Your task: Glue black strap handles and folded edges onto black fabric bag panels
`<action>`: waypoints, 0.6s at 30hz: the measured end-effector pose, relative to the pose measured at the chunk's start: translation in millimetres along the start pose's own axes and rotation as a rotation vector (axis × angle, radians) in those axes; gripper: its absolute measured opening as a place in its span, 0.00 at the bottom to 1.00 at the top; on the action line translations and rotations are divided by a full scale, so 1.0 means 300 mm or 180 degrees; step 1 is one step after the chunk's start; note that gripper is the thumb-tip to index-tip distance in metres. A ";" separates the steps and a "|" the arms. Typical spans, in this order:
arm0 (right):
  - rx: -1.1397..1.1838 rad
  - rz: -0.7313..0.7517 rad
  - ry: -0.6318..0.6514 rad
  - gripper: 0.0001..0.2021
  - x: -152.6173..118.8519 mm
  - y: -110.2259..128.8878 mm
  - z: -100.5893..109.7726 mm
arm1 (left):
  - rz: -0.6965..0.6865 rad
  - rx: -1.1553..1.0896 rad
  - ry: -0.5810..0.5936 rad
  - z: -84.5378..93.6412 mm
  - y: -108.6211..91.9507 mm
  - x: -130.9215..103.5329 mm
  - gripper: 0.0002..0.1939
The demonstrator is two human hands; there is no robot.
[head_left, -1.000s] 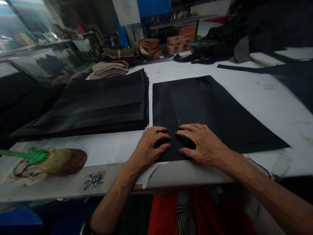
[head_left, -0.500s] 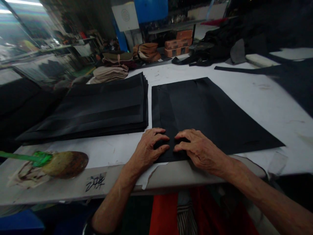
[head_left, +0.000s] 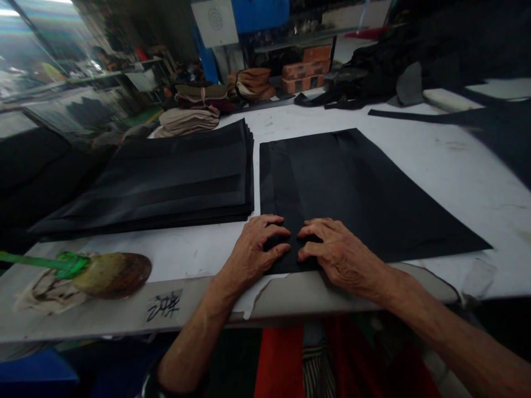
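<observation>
A large black sheet (head_left: 348,188) lies flat on the white-covered table (head_left: 448,160), with a folded strip along its left side. My left hand (head_left: 259,243) rests on the sheet's near left corner, fingers bent and apart. Close beside it, my right hand (head_left: 334,246) touches the same strip near the front edge, its fingers also curved and apart. Neither hand shows anything gripped. Left of the sheet is a stack of black sheets (head_left: 186,171), separated from it by a narrow white gap.
A brush-like tool with a green handle (head_left: 70,265) lies on a stained cloth (head_left: 45,293) at the front left. Folded fabric (head_left: 188,119), brown bundles (head_left: 253,84) and red bricks (head_left: 305,74) stand at the back. Dark material (head_left: 501,127) covers the right side.
The view has shifted slightly, so the table items appear a little to the right. Both hands stay on the sheet in nearly the same pose.
</observation>
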State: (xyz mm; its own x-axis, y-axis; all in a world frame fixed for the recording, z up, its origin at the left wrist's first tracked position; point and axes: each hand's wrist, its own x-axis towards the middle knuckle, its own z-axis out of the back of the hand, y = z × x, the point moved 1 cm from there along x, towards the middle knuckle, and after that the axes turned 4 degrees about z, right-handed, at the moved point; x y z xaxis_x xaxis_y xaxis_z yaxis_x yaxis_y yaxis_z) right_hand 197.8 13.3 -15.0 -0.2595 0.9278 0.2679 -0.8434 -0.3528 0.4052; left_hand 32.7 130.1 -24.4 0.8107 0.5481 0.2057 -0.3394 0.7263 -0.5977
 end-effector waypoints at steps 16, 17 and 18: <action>0.0044 -0.0257 -0.0165 0.15 -0.007 -0.013 -0.009 | 0.0130 0.0084 0.0058 0.008 -0.003 0.003 0.04; 0.0055 -0.0270 -0.0178 0.15 -0.005 -0.006 -0.004 | 0.0112 0.0131 0.0044 0.008 0.006 0.000 0.05; 0.0068 -0.0272 -0.0185 0.14 -0.002 0.000 0.001 | 0.0111 0.0204 0.0022 0.006 0.020 -0.002 0.07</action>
State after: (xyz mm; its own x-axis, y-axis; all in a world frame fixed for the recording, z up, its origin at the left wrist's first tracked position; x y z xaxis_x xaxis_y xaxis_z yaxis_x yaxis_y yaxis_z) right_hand 198.0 12.8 -14.9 -0.1586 0.9463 0.2816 -0.8510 -0.2756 0.4471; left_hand 29.2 135.0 -26.8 0.8011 0.5708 0.1802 -0.3971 0.7321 -0.5535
